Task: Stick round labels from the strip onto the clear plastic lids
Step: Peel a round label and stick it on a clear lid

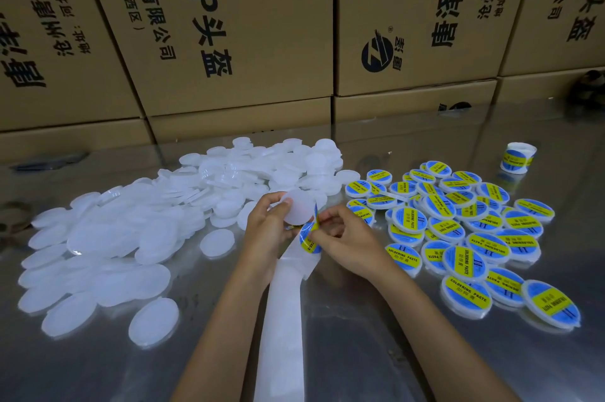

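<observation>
My left hand (266, 225) grips one clear lid (297, 208) by its edge, thumb on the face, held up over the worktop (360, 319). The lid is round, frosted-translucent and unlabelled.

My right hand (340, 236) pinches a round label (309, 238) between thumb and fingertips. Label is blue with a yellow band, curled, sitting just below and touching the lid's lower right edge. Can't tell if it's fully off the backing or already tacked to the lid; my fingers cover that joint.

The strip (281, 319) is white backing paper, running from under my hands down toward me and cut off at the bottom frame edge. The part in view is bare.

Pile of blank lids (137, 238) on the left, same frosted look, overlapping heavily; count not readable. Labelled lids (465, 238) heaped on the right, blue/yellow, "SOLDERING PASTE" legible on the near ones, far ones too small to read. A label roll (519, 157) stands alone further back right, well apart from the heap.

Cardboard boxes (229, 25) stacked behind the worktop, printing upside down or sideways, cropped at top. Dark object at far right edge, blurred, can't identify.
</observation>
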Motion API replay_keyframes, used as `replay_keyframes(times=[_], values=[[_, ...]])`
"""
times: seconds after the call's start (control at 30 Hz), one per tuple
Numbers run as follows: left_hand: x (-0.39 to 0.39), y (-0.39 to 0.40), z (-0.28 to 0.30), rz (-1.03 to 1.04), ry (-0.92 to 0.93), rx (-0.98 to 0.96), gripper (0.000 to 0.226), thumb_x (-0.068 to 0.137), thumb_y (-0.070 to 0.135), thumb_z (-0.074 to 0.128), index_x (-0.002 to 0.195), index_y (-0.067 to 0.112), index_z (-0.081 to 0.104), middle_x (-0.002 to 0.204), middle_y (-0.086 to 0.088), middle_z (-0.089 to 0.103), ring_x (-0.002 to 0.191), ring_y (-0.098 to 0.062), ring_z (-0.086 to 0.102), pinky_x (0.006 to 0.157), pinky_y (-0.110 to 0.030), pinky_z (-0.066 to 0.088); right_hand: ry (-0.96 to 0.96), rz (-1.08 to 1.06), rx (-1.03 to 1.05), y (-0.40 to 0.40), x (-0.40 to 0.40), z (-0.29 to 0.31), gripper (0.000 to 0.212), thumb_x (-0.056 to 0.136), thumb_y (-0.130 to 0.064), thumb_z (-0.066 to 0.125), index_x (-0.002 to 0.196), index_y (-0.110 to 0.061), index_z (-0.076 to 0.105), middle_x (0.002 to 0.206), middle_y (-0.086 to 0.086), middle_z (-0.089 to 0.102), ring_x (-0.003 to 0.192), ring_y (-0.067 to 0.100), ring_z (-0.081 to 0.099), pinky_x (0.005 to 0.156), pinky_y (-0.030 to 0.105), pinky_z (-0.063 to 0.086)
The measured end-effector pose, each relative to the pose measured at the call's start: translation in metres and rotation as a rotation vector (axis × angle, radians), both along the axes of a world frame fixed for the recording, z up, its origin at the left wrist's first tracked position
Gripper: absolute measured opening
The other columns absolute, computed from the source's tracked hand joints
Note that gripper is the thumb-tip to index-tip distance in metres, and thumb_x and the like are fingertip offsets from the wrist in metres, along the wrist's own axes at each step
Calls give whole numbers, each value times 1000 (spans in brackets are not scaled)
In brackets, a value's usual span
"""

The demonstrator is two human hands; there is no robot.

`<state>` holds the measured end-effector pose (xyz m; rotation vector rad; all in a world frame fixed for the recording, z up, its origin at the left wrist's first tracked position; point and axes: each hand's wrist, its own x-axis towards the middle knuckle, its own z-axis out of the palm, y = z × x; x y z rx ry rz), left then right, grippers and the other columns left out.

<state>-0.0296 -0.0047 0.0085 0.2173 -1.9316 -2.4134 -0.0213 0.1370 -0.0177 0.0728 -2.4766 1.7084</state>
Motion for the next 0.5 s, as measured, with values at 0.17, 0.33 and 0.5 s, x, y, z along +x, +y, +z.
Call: replay_keyframes(times=[0.17,0.33,0.5], values=[[1,-4,3,-74,-38,146,25,103,10,48,123,0,59,123,-22,67,108,-40,69,97,-49,54,8,-22,17,-2,0,-3,31,79,-13,79,103,-18,61,89,-12,62,76,-5,58,75,12,48],[3,-6,5,-105,-26,150,25,103,9,46,122,2,62,123,-23,67,92,-33,72,84,-42,58,-28,-59,-59,-3,-2,-2,29,77,-7,81,93,-20,61,89,-1,65,71,5,58,76,25,54],[3,-3,8,-82,48,-3,13,102,13,53,106,18,65,119,-13,68,107,-32,70,72,-29,60,2,-94,-8,-3,-1,-1,29,74,-10,84,88,-19,60,77,-10,56,63,3,49,68,21,47]])
